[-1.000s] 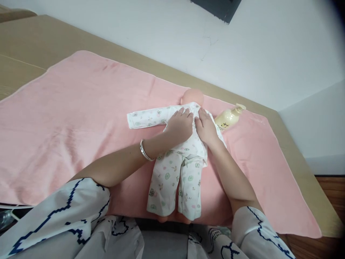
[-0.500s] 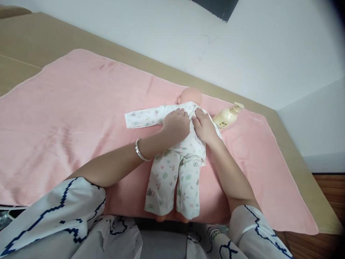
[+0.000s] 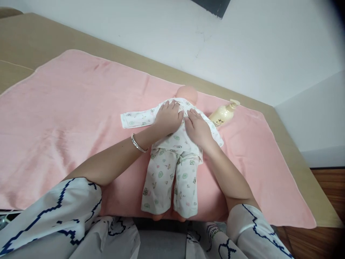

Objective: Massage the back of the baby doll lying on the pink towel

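While I watch from far away, the doll (image 3: 175,144) lies flat on the pink mat (image 3: 81,108), its head (image 3: 188,94) away from the person and its feet close to the person. I cannot tell if it lies on its tummy or its back. It has a white top (image 3: 167,143) and white pants (image 3: 161,176) on. One sleeve (image 3: 136,118) sticks out to the doll's left as I see it.

The left hand (image 3: 168,117) and the right hand (image 3: 198,128) lie side by side on the doll's upper body, just apart. Both look flat and loose, fingers stretched, and I see no cloth pinched in them. Their palms are hidden from me.

I think the step now is rubbing or patting the doll through its top. To me, the next move calls for soft, flat hands, even pushes, and care not to bunch the top. A pump bottle (image 3: 222,114) is just right of the doll's shoulder.
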Action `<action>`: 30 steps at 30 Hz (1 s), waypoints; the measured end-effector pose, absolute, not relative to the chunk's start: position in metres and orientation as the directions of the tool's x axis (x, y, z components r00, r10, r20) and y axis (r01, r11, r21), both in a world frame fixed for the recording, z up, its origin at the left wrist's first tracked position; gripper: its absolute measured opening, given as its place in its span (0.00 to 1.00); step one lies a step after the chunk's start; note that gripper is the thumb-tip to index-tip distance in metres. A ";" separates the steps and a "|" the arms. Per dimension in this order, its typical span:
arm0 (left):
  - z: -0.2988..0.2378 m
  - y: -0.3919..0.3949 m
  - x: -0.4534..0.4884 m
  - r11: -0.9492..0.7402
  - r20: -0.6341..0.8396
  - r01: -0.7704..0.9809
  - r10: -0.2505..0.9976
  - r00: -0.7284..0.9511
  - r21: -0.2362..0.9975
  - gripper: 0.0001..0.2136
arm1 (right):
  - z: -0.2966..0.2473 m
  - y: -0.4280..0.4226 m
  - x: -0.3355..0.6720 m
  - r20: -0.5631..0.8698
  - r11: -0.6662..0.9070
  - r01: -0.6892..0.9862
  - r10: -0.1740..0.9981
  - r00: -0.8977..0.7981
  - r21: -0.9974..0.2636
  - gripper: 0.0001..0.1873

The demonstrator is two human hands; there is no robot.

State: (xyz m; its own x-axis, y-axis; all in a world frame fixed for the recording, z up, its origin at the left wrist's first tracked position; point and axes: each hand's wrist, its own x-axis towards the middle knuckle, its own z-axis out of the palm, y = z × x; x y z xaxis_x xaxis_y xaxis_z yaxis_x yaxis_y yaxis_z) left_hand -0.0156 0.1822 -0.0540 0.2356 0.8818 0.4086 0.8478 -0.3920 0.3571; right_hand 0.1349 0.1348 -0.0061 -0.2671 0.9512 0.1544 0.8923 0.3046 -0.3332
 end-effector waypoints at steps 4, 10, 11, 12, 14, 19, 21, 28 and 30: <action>-0.050 0.179 -0.013 -0.369 0.406 0.848 0.891 0.205 0.381 0.24 | -0.015 0.156 0.144 0.179 0.299 0.877 0.952 -0.247 -0.376 0.33; -0.051 0.181 -0.013 -0.377 0.442 0.835 0.878 0.184 0.400 0.22 | -0.024 0.155 0.143 0.203 0.294 0.893 0.950 -0.236 -0.339 0.35; -0.051 0.181 -0.012 -0.376 0.452 0.835 0.874 0.176 0.401 0.22 | -0.024 0.155 0.142 0.206 0.295 0.894 0.950 -0.236 -0.337 0.34; -0.051 0.180 -0.012 -0.374 0.461 0.837 0.871 0.169 0.400 0.21 | -0.025 0.155 0.143 0.209 0.294 0.895 0.950 -0.234 -0.336 0.34; -0.049 0.176 -0.011 -0.391 0.482 0.836 0.858 0.180 0.384 0.20 | -0.025 0.157 0.145 0.211 0.297 0.894 0.949 -0.236 -0.337 0.34; -0.043 0.162 -0.007 -0.509 0.541 0.801 0.790 0.288 0.317 0.18 | -0.025 0.169 0.154 0.168 0.338 0.869 0.940 -0.296 -0.361 0.35; -0.041 0.162 -0.008 -0.501 0.545 0.798 0.794 0.270 0.335 0.19 | -0.023 0.168 0.154 0.159 0.344 0.867 0.939 -0.306 -0.360 0.35; -0.039 0.178 -0.016 -0.373 0.381 0.816 0.901 0.206 0.441 0.20 | 0.001 0.129 0.133 0.147 0.310 0.903 0.950 -0.277 -0.297 0.29; -0.040 0.173 -0.012 -0.335 0.393 0.842 0.905 0.163 0.424 0.21 | 0.002 0.130 0.134 0.136 0.314 0.895 0.949 -0.285 -0.318 0.28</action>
